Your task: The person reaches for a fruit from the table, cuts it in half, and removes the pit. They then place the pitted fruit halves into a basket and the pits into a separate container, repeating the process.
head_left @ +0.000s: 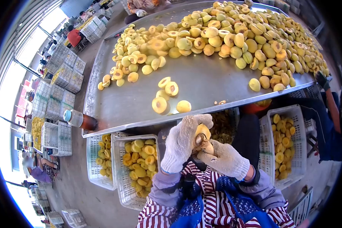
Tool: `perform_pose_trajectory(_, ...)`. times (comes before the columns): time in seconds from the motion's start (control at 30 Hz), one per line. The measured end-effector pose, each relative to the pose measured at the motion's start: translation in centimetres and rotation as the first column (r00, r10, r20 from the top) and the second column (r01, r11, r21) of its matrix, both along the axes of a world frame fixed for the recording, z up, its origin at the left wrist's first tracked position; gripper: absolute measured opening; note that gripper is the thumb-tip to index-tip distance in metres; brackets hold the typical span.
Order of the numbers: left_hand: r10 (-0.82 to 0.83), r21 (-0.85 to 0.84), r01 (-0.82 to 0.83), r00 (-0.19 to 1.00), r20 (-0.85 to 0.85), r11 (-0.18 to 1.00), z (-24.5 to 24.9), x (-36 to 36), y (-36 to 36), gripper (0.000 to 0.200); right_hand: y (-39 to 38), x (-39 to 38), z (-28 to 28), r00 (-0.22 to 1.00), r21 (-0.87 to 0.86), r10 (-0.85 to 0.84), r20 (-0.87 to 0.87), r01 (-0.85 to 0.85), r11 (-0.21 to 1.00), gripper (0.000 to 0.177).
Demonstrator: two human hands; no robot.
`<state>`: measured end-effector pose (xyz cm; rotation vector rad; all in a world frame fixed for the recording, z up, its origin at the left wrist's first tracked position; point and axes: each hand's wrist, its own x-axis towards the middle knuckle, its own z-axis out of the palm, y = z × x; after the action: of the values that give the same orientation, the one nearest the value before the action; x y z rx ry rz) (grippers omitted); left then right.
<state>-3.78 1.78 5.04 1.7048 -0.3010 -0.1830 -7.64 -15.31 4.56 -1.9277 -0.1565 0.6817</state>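
In front of my chest, just off the near edge of the metal table point(201, 81), both my hands are together in white knit gloves. My left hand point(180, 142) wraps its fingers round a yellow peach point(202, 133), which shows a brown hollow on its lower side. My right hand point(227, 159) is closed and pressed against the underside of that peach; I cannot tell what lies inside its fingers. Close beyond my hands, a few peach halves point(171, 88) lie cut side up on the table.
A big heap of peach halves point(231, 36) covers the table's far side. A bottle with dark liquid point(79, 120) lies at the left corner. Crates of peaches point(119, 178) point(288, 110) stand below on both sides. Another person's gloved hand point(323, 80) is at the right edge.
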Motion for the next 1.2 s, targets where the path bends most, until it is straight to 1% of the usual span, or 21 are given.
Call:
perform_pose_trajectory(0.03,-0.046,0.036,0.047,0.999,-0.026,0.998,0.6,0.5,0.1,0.051,-0.1,-0.1,-0.4,0.999,0.052,-0.016,-0.034,0.018,0.998,0.046)
perform_pose_trajectory(0.1,-0.069,-0.174,0.041,0.985,-0.156,0.984,0.7,0.6,-0.2,0.051,-0.3,0.0,-1.5,0.995,0.155,-0.041,-0.093,0.055,0.986,0.043)
perform_pose_trajectory(0.17,-0.138,-0.394,-0.002,0.934,-0.328,0.919,0.1,0.3,-0.1,0.048,-0.5,-0.1,-1.2,0.973,0.275,-0.146,-0.176,0.191,0.942,0.037)
perform_pose_trajectory(0.2,-0.090,-0.327,-0.029,0.935,-0.343,0.945,-0.5,0.0,-0.1,0.048,-0.7,-0.2,-0.9,0.955,0.329,-0.195,-0.222,0.261,0.907,0.035)
perform_pose_trajectory(0.23,-0.040,-0.258,-0.057,0.934,-0.356,0.964,-1.3,-0.4,-0.2,0.049,-1.0,0.3,0.9,0.890,0.345,-0.232,-0.393,0.377,0.859,0.028)
perform_pose_trajectory(0.27,0.010,-0.189,-0.085,0.931,-0.365,0.978,-1.7,-0.7,-0.3,0.052,-1.1,0.3,1.0,0.851,0.383,-0.295,-0.434,0.471,0.795,0.027)
perform_pose_trajectory(0.3,-0.042,-0.259,-0.083,0.896,-0.442,0.962,-1.5,-0.8,-0.3,0.054,-1.3,0.3,0.7,0.858,0.392,-0.335,-0.389,0.483,0.783,0.026)
perform_pose_trajectory(0.33,-0.070,-0.400,-0.130,0.890,-0.450,0.907,-1.7,-1.0,-0.4,0.052,-1.4,0.4,0.3,0.862,0.400,-0.372,-0.344,0.493,0.773,0.025)
perform_pose_trajectory(0.4,-0.124,-0.644,-0.227,0.883,-0.453,0.731,-2.3,-1.4,-0.6,0.047,-1.3,0.3,-0.2,0.853,0.372,-0.425,-0.303,0.517,0.771,0.025)
perform_pose_trajectory(0.43,-0.084,-0.673,-0.241,0.907,-0.412,0.699,-3.1,-1.2,-0.7,0.044,-1.3,0.4,-0.5,0.848,0.358,-0.451,-0.279,0.527,0.771,0.025)
perform_pose_trajectory(0.53,-0.097,-0.736,-0.290,0.895,-0.434,0.612,-3.0,-1.2,-1.0,0.044,-0.4,0.2,-2.0,0.854,0.326,-0.520,-0.012,0.495,0.805,0.029)
perform_pose_trajectory(0.67,0.091,-0.576,-0.278,0.939,-0.331,0.769,-3.8,-1.7,-2.0,0.043,0.5,0.0,-2.0,0.808,0.223,-0.538,0.240,0.493,0.841,0.034)
perform_pose_trajectory(0.73,0.136,-0.470,-0.253,0.953,-0.269,0.845,-3.2,-2.4,-2.5,0.041,0.4,0.1,-1.7,0.790,0.201,-0.553,0.263,0.516,0.833,0.035)
perform_pose_trajectory(0.77,0.141,-0.477,-0.233,0.965,-0.221,0.847,-3.4,-2.9,-3.0,0.041,0.4,0.2,-1.9,0.775,0.207,-0.566,0.281,0.527,0.824,0.035)
perform_pose_trajectory(0.87,0.218,-0.323,-0.246,0.968,-0.121,0.914,-3.3,-3.3,-3.6,0.041,0.4,0.2,-1.9,0.745,0.269,-0.600,0.292,0.538,0.799,0.035)
perform_pose_trajectory(0.9,0.221,-0.326,-0.251,0.967,-0.126,0.911,-2.9,-3.3,-3.7,0.041,0.4,0.2,-2.0,0.736,0.290,-0.614,0.284,0.545,0.787,0.035)
perform_pose_trajectory(1.0,0.198,-0.475,-0.232,0.973,-0.121,0.849,-2.7,-3.3,-4.0,0.041,0.7,0.2,-1.9,0.705,0.349,-0.652,0.279,0.558,0.753,0.034)
perform_pose_trajectory(1.03,0.217,-0.447,-0.234,0.972,-0.091,0.863,-2.8,-3.3,-4.0,0.041,0.8,0.1,-1.8,0.694,0.368,-0.665,0.277,0.563,0.740,0.034)
perform_pose_trajectory(1.1,0.249,-0.389,-0.241,0.968,-0.030,0.889,-3.2,-3.3,-4.1,0.041,0.3,0.1,-2.3,0.742,0.316,-0.615,0.265,0.536,0.783,0.034)
perform_pose_trajectory(1.17,0.272,-0.101,-0.261,0.956,0.114,0.960,-2.5,-3.2,-3.9,0.041,0.0,0.2,-2.5,0.780,0.287,-0.575,0.248,0.508,0.812,0.034)
perform_pose_trajectory(1.2,0.266,0.048,-0.279,0.946,0.185,0.959,-2.3,-3.1,-3.8,0.041,-0.1,0.3,-2.4,0.793,0.285,-0.562,0.236,0.496,0.820,0.034)
